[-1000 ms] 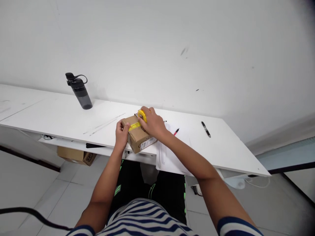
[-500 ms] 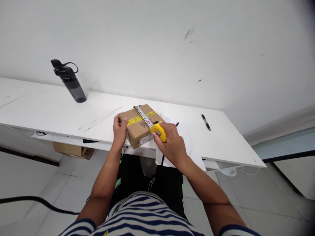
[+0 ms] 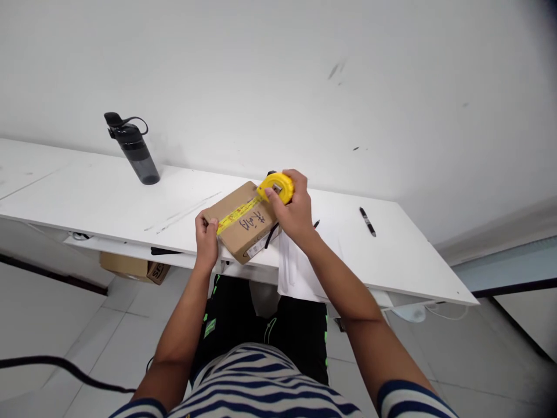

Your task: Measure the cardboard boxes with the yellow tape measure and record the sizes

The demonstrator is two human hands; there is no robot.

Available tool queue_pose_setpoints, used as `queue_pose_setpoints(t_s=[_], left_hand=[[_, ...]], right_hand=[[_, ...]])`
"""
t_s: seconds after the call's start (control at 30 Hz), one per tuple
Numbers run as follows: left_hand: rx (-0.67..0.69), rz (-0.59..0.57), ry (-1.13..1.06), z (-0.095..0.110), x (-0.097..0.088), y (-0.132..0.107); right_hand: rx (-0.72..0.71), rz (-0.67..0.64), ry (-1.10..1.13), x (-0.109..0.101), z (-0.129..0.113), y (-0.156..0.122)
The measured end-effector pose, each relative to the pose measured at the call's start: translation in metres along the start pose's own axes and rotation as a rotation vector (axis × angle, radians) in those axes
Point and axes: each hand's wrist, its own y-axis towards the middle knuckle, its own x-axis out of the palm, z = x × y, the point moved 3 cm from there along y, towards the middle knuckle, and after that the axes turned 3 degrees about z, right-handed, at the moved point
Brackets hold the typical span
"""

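Note:
A small brown cardboard box [image 3: 248, 232] with black handwriting and a strip of yellow tape lies near the front edge of the white desk [image 3: 108, 203]. My left hand [image 3: 206, 237] is closed on the box's left corner, thumb on top. My right hand [image 3: 292, 208] grips a yellow tape measure [image 3: 277, 186], held at the box's far right corner above the lid. Whether any blade is drawn out, I cannot make out.
A dark water bottle [image 3: 137, 152] stands at the back left of the desk. A black marker [image 3: 367, 221] lies to the right, a pen tip [image 3: 317, 223] and white papers [image 3: 300, 270] beside my right arm. A cardboard box [image 3: 134, 268] sits under the desk.
My right hand carried the tape measure from the box's near right side up to its far right corner. The box has turned slightly, and the steel blade across it is gone.

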Motion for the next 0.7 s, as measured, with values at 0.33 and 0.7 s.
queue_pose_setpoints(t_s=[0.33, 0.7], left_hand=[[-0.123, 0.056, 0.111, -0.024, -0.077, -0.003], [-0.152, -0.135, -0.188, 0.042, -0.048, -0.014]], right_hand=[[0.004, -0.276, 0.373, 0.024, -0.021, 0.021], [-0.188, -0.631, 0.549, 0.069, -0.054, 0.01]])
